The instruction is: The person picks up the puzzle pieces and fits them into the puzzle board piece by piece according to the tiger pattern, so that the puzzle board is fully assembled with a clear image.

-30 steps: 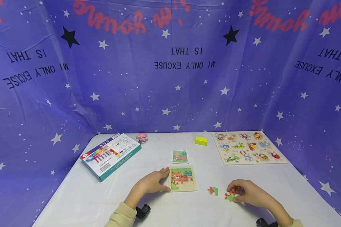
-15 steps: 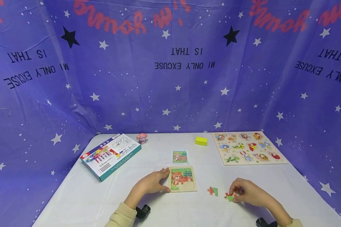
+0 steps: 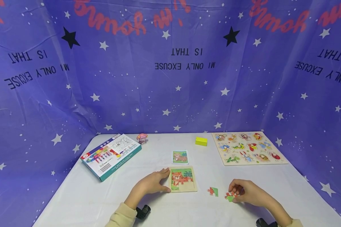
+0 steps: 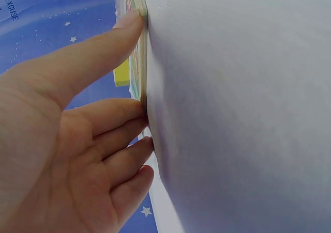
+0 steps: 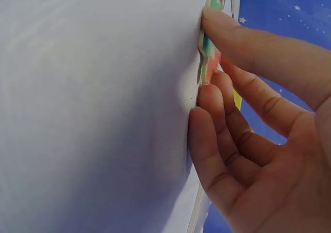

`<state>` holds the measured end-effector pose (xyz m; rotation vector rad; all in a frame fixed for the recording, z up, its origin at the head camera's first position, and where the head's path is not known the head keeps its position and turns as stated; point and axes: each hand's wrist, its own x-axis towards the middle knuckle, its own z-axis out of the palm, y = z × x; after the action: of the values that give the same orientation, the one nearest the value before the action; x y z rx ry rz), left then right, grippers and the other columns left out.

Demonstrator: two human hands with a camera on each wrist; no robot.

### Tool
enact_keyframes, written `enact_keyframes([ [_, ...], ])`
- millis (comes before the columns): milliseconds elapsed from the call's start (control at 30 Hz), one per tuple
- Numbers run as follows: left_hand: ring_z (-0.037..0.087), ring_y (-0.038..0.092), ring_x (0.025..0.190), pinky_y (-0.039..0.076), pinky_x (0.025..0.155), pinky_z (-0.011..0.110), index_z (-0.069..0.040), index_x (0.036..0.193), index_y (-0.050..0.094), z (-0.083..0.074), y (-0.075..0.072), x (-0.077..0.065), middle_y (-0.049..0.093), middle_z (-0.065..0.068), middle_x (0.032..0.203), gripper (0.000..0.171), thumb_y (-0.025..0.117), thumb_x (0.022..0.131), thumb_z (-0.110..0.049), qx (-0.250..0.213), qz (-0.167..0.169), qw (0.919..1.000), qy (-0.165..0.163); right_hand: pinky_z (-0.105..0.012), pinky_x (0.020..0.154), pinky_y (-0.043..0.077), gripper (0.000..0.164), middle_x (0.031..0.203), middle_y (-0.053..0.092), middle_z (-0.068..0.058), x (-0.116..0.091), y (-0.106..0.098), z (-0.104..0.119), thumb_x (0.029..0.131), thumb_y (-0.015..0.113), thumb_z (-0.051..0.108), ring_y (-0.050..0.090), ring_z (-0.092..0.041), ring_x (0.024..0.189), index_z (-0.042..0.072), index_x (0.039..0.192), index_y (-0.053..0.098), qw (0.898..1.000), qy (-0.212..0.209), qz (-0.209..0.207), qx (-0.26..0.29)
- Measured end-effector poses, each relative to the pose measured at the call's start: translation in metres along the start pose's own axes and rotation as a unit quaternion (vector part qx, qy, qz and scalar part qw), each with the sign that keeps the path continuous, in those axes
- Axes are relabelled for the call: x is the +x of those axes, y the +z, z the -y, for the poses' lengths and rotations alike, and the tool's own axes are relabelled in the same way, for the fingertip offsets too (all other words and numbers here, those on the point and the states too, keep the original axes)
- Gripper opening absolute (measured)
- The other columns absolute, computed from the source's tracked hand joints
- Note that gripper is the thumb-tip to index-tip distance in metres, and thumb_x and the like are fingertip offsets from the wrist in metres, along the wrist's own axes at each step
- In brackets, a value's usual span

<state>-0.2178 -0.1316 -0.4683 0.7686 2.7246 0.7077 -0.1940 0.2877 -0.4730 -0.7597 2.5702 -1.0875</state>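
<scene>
A wooden tray puzzle (image 3: 187, 189) with a tiger picture lies at the middle of the table, its lower right part showing bare wood. My left hand (image 3: 152, 183) rests along its left edge, thumb near the front corner and fingers farther back; the left wrist view shows the fingertips against the rim. To the right, my right hand (image 3: 250, 192) pinches a red and green puzzle piece (image 3: 230, 198) low at the tabletop, partly covered by the fingers. Between that piece and the tray lies a loose puzzle piece (image 3: 213, 191), red-striped and green.
Just behind the tray lies a small picture card (image 3: 180, 157). Farther back are a yellow block (image 3: 201, 141), a pink figurine (image 3: 142, 138), a flat box (image 3: 110, 154) at left and a wooden insect peg board (image 3: 248, 148) at right. A starry purple cloth (image 3: 147, 94) hangs behind.
My right fingers have shifted slightly on the puzzle piece, which stays nearly in place. The left hand, tray and loose piece have not visibly moved.
</scene>
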Motion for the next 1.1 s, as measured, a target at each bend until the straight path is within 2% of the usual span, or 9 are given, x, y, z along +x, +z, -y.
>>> enact_keyframes([
  [133,0.034,0.034,0.138,0.028,0.113,0.048,0.000,0.143,0.043,0.000,0.000,0.000,0.037,0.015,0.150,0.084,0.076,0.079,-0.042,0.000,-0.002,1.0000,0.000,-0.023,0.060,0.046,0.028,0.084,0.057,0.001,0.000,0.000,0.001,0.075,0.082,0.022,0.052,-0.010,0.073,0.014,0.095,0.064,1.000,0.005,0.001,-0.006],
  [333,0.033,0.035,0.138,0.028,0.113,0.048,0.002,0.143,0.043,0.000,0.000,0.000,0.037,0.015,0.150,0.084,0.076,0.079,-0.042,0.003,-0.006,1.0000,0.006,-0.022,0.060,0.046,0.023,0.083,0.057,0.006,-0.002,-0.001,0.002,0.078,0.080,0.026,0.052,-0.009,0.074,0.020,0.094,0.065,0.999,-0.019,-0.005,-0.032],
  [600,0.033,0.035,0.138,0.029,0.113,0.047,0.002,0.143,0.043,-0.001,0.000,0.000,0.037,0.015,0.150,0.084,0.076,0.079,-0.041,0.001,-0.004,1.0000,0.007,-0.023,0.061,0.050,0.007,0.083,0.065,0.010,-0.001,0.001,0.004,0.087,0.072,0.022,0.058,-0.005,0.073,0.020,0.091,0.067,0.999,-0.044,-0.014,-0.022],
  [1100,0.032,0.034,0.138,0.029,0.113,0.046,0.002,0.142,0.043,-0.001,0.000,0.000,0.038,0.015,0.150,0.083,0.076,0.079,-0.041,0.000,-0.002,1.0000,0.007,-0.023,0.059,0.049,0.009,0.082,0.066,0.013,0.023,0.013,0.025,0.088,0.070,0.015,0.059,-0.003,0.073,0.022,0.093,0.069,0.993,-0.089,-0.052,-0.050],
])
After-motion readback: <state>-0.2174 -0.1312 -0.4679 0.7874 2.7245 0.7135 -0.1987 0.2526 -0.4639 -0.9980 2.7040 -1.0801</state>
